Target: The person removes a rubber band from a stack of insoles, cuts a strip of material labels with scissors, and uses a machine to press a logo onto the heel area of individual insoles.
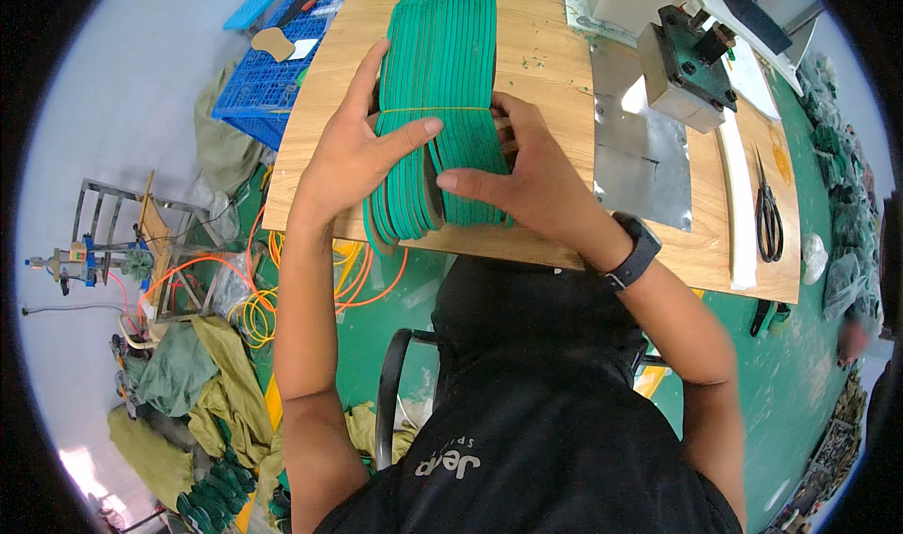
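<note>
Wooden table [546, 54] | green stack [442, 111] | between left hand [353, 153], right hand [527, 172]

Stack of green flat pieces [442, 83]: thin, elongated, sole-shaped cut-outs with dark edges, set on edge side by side in one dense row. Row runs away from the person along the wooden table [546, 64], near end overhanging the table's front edge slightly. Near-end pieces fan out and tilt leftward (a few darker, brownish faces show between them). A thin yellow rubber band [435, 110] crosses the row about mid-length, taut.
</note>
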